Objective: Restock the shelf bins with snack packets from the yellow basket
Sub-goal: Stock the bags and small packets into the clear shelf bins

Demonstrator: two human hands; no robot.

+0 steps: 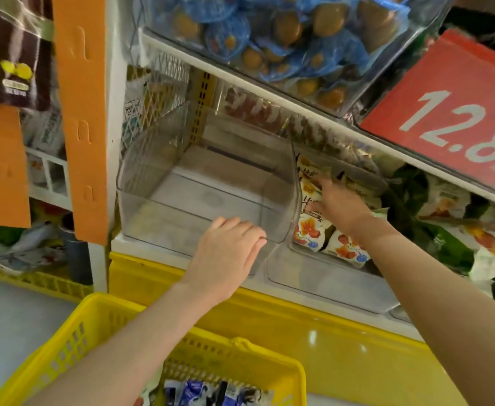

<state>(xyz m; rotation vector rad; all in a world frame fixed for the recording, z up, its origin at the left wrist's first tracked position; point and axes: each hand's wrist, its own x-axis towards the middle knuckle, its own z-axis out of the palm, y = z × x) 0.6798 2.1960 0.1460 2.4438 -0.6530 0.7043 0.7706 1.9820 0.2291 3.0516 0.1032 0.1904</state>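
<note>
**A:** Head view: where are the hands?

**B:** Both are up at the shelf. The left hand (228, 253) sits on the front right corner of the clear bin (152, 177). Its fingers lie close together and bend over the front rim, and the thumb rests alongside them at the edge.

**A:** What shows inside that bin?

**B:** You look straight through its walls to the white shelf under it.

**A:** And the right hand?

**B:** The right hand (340, 203) reaches into the neighbouring bin (328, 276), which stands right beside the first. Its fingers are spread and fairly straight, laid on the white-and-orange snack packets (310, 232) piled there. The thumb is splayed out to the left, so the hand presses rather than pinches.

**A:** Where is the yellow basket?

**B:** The yellow basket (94, 317) is low in the frame, under the left forearm and in front of the yellow shelf base (328, 332). Blue-and-white packets (199, 391) lie in its bottom, partly cut off by the lower edge.

**A:** What else is around?

**B:** An upper bin (269, 39) of blue-wrapped snacks sits on the shelf above. A red price sign (451, 112) reading 12.8 hangs at the upper right. An orange upright (82, 112) stands on the left, and green packets (451, 244) lie further right along the shelf
</note>
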